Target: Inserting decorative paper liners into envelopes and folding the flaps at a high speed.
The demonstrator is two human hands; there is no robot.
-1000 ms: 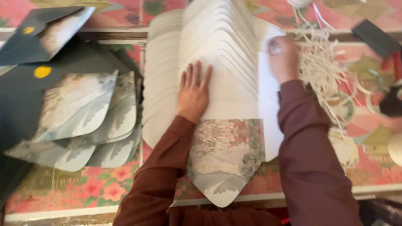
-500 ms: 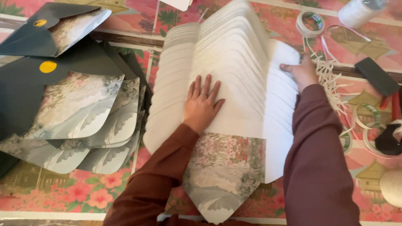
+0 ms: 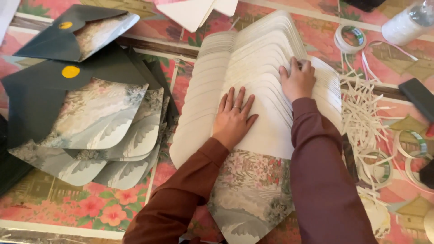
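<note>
My left hand (image 3: 233, 115) lies flat, fingers spread, on the fanned white sheets (image 3: 253, 77); my right hand (image 3: 297, 80), fingers curled on their edges, sits farther up the fan.

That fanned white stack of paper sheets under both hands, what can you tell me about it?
The stack of white sheets looks like thin card with rounded edges, fanned out in overlapping layers across the flower-patterned table. The left hand lies flat on it, fingers spread. The right hand presses its upper layers. A printed landscape sheet pokes out below it.
</note>
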